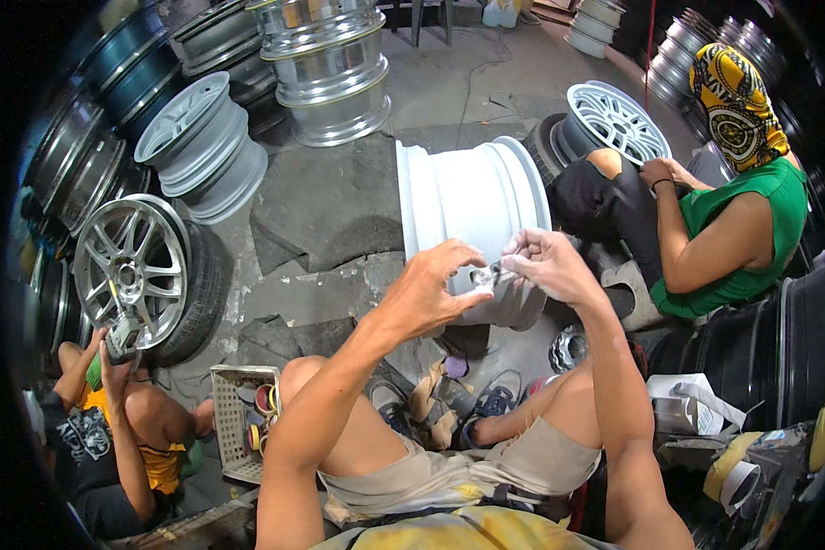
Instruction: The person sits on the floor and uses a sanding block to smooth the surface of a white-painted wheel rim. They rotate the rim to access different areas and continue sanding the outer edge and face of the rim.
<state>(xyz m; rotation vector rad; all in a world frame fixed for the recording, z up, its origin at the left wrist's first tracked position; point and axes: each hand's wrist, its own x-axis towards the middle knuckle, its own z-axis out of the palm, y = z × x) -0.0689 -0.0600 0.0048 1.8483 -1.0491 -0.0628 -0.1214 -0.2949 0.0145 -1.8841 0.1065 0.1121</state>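
Observation:
My left hand [431, 289] curves its thumb and fingers around a small whitish, shiny piece [481, 278], too small to name. From the other side my right hand [552, 264] pinches at the same piece, its fingertips dusted white. Both hands are raised in front of a pale grey car wheel rim [463, 188], which lies on its side on the floor with its barrel toward me. The hands hide part of the rim's lower half. Whether the fingers touch the rim, I cannot tell.
A plastic crate [238, 454] with tape rolls stands left of my knee. One co-worker [733, 229] sits at the right by a spoked rim [619, 121]; another [110, 431] holds a tool at a silver wheel [130, 266]. Stacked rims [328, 73] rise behind. Dark mats [330, 202] cover the floor.

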